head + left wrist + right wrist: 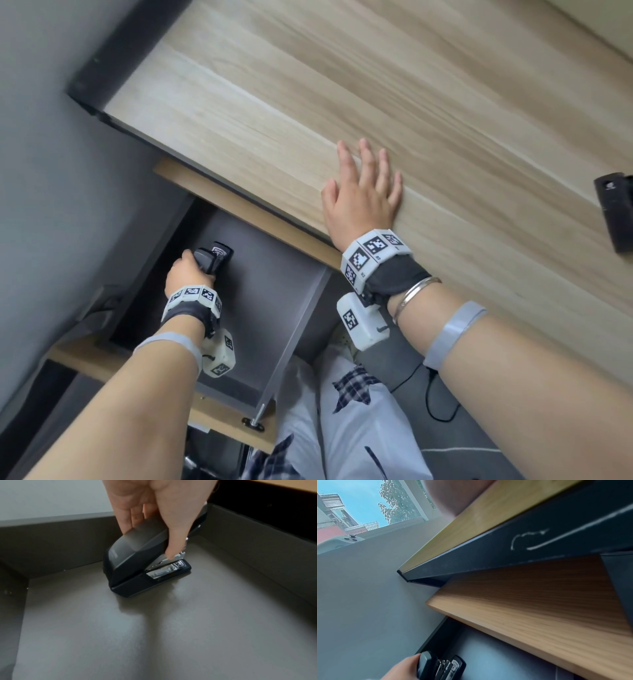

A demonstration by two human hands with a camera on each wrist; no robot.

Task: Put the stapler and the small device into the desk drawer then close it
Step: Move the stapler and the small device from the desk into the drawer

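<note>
A black stapler [214, 259] sits inside the open grey drawer [301, 329], near its far wall. My left hand [191, 265] grips its top lever from above. In the left wrist view the stapler [137, 566] has its base on the drawer floor [154, 635], with the thumb [173, 547] on one side and the fingers [126, 523] on the other. The right wrist view shows the stapler [440, 667] from the side. The small black device [615, 212] lies on the wooden desk top [376, 85] at the far right. My right hand [363, 192] rests flat on the desk near its front edge, holding nothing.
A grey wall [51, 137] runs along the desk's left side. The drawer's wooden front panel [219, 414] is close to my legs [359, 428]. A cable [435, 394] hangs under the desk. A game controller [342, 540] sits on the window sill.
</note>
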